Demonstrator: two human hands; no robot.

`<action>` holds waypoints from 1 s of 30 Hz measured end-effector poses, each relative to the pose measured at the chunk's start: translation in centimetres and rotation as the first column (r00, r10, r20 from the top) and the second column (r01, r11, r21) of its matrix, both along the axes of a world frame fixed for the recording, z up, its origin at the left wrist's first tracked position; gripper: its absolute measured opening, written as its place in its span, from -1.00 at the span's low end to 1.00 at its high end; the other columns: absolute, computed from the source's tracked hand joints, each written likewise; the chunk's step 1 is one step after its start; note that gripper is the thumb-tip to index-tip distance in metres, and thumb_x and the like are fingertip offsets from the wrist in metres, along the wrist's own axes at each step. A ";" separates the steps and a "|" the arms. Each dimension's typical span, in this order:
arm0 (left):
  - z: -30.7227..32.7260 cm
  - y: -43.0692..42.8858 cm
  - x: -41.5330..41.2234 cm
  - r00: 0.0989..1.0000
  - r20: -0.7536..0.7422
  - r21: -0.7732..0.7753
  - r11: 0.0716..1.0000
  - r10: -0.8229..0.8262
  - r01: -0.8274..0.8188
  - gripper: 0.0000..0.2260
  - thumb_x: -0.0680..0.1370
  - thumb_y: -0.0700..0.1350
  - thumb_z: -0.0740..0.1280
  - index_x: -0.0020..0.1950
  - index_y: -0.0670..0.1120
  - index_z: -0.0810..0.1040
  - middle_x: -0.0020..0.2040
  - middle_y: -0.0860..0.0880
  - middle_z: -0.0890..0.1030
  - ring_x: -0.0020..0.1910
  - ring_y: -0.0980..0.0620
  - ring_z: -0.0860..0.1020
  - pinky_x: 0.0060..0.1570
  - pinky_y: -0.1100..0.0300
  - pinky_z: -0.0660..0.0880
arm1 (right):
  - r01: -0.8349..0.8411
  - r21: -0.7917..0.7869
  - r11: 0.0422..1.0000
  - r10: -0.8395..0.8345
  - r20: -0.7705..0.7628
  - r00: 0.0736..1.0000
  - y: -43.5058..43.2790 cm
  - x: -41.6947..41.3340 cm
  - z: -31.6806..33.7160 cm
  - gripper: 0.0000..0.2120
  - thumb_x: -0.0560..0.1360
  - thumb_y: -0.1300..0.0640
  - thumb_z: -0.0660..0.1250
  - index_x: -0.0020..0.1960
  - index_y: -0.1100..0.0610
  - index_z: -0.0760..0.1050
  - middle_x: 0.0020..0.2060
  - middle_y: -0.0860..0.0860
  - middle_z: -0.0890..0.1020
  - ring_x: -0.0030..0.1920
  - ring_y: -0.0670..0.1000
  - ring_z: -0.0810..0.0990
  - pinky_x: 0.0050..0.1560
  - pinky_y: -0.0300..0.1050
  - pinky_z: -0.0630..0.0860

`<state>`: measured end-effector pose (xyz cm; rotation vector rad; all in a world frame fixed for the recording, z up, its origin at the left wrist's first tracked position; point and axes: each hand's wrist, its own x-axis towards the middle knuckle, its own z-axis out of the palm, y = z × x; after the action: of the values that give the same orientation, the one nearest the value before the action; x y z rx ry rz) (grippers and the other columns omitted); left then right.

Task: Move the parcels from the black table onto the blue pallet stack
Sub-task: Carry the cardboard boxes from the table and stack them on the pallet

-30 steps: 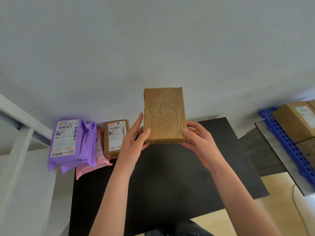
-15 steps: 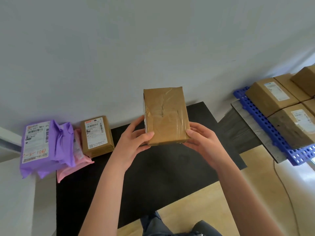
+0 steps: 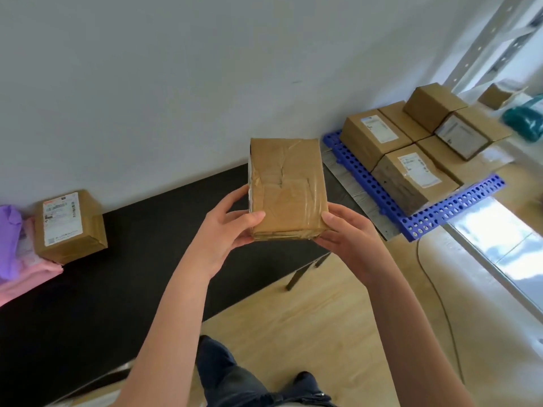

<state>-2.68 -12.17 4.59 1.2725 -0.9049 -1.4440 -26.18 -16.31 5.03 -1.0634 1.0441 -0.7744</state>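
Note:
A brown taped parcel (image 3: pixel 286 186) is held up in the air above the right end of the black table (image 3: pixel 123 259). My left hand (image 3: pixel 227 223) grips its lower left corner, thumb on top. My right hand (image 3: pixel 348 232) grips its lower right corner. The blue pallet stack (image 3: pixel 449 210) lies to the right, carrying several brown boxes (image 3: pixel 411 174). On the table's left end stand a labelled brown box (image 3: pixel 69 227), a purple bag (image 3: pixel 8 239) and a pink bag (image 3: pixel 26 277).
A white wall runs behind the table and pallet. A table leg (image 3: pixel 299 273) stands on the wooden floor, where a cable (image 3: pixel 437 292) trails. A white metal rack (image 3: pixel 496 33) and a teal bundle (image 3: pixel 526 118) are at the far right. My legs and shoe show below.
The view has swung to the right: the pallet with its boxes has come further into sight and the table parcels have slid left. Both hands keep the same hold on the parcel.

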 end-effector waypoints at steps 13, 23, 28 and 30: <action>-0.3 0.8 -18.4 0.994 -0.073 0.032 0.996 -0.078 0.080 -0.33 0.29 0.06 0.49 0.37 0.14 0.38 0.07 -0.06 0.68 0.05 -0.08 0.65 0.04 0.05 0.58 | 0.141 -0.007 0.990 -0.142 -0.025 0.990 2.7 -17.9 1.0 -0.70 0.35 -0.08 0.43 0.07 -0.09 0.66 0.04 0.01 0.71 0.06 0.05 0.68 0.01 -0.15 0.59; -0.6 -3.4 -24.0 0.987 -0.064 0.056 0.987 -0.150 0.154 -0.45 0.30 0.04 0.53 0.24 0.21 0.43 0.03 -0.05 0.69 0.04 -0.09 0.65 0.06 0.02 0.54 | 0.255 0.002 0.967 -0.255 0.016 0.967 0.7 -23.3 0.0 -0.67 0.29 -0.13 0.45 0.04 -0.11 0.67 -0.01 0.01 0.72 -0.01 0.01 0.69 0.00 -0.15 0.58; -0.7 -7.4 -26.0 0.983 -0.071 0.069 0.983 -0.167 0.172 -0.39 0.25 0.08 0.56 0.24 0.21 0.43 0.04 -0.04 0.68 0.03 -0.07 0.65 0.01 0.06 0.58 | 0.298 0.021 0.954 -0.298 -0.006 0.955 -2.6 -25.1 -0.2 -0.76 0.34 -0.08 0.43 -0.01 -0.13 0.67 -0.03 0.00 0.72 0.00 0.01 0.69 0.09 -0.05 0.57; -0.8 -9.3 -26.7 0.982 -0.086 0.071 0.983 -0.165 0.172 -0.43 0.28 0.06 0.55 0.24 0.21 0.44 0.06 -0.06 0.67 0.05 -0.08 0.64 0.00 0.08 0.59 | 0.315 0.011 0.949 -0.314 -0.027 0.949 -4.4 -25.7 -0.1 -0.76 0.34 -0.07 0.42 0.01 -0.12 0.67 -0.02 0.00 0.72 0.01 0.01 0.68 0.12 -0.03 0.57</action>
<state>-29.35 -21.47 3.78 1.2092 -0.9285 -1.6657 -51.88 -20.76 4.91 -0.9050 1.2572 -1.0092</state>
